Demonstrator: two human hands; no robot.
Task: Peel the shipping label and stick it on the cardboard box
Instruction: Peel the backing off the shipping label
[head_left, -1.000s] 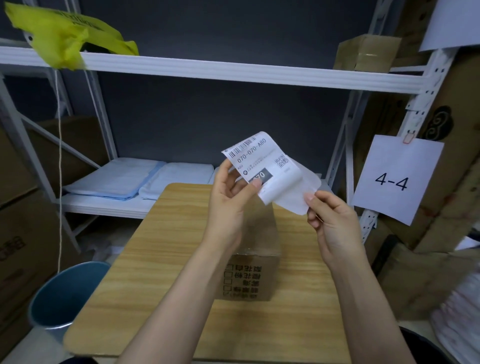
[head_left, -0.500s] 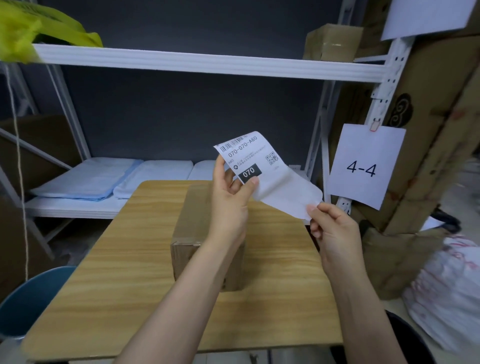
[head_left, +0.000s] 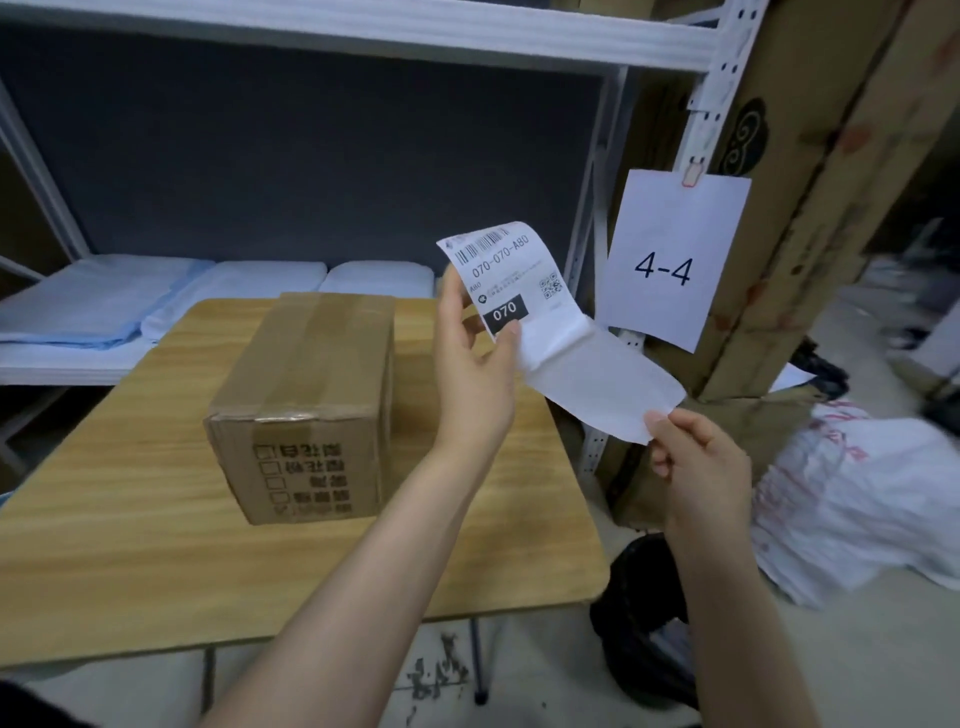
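Observation:
A taped brown cardboard box (head_left: 306, 405) with printed checkboxes on its near face stands on the wooden table (head_left: 156, 561). To its right, in the air, my left hand (head_left: 472, 364) pinches the white shipping label (head_left: 506, 283), printed with a barcode, "070-070-A80" and a black "070" block. The blank white backing paper (head_left: 597, 384) hangs off the label's lower edge, mostly peeled away and stretched down to the right. My right hand (head_left: 691, 457) pinches the backing's lower corner. Both hands are beside the box, not touching it.
White metal shelving (head_left: 363, 36) stands behind the table, with folded blue and white cloths (head_left: 156, 296) on its lower shelf. A paper sign "4-4" (head_left: 670, 260) hangs on the upright. Tall cardboard (head_left: 810, 182) leans at right; white bags (head_left: 852, 499) and a black bin (head_left: 644, 613) sit on the floor.
My right hand has pulled the backing further down and right, away from the label. The view has swung right, so the box now shows left of my left arm.

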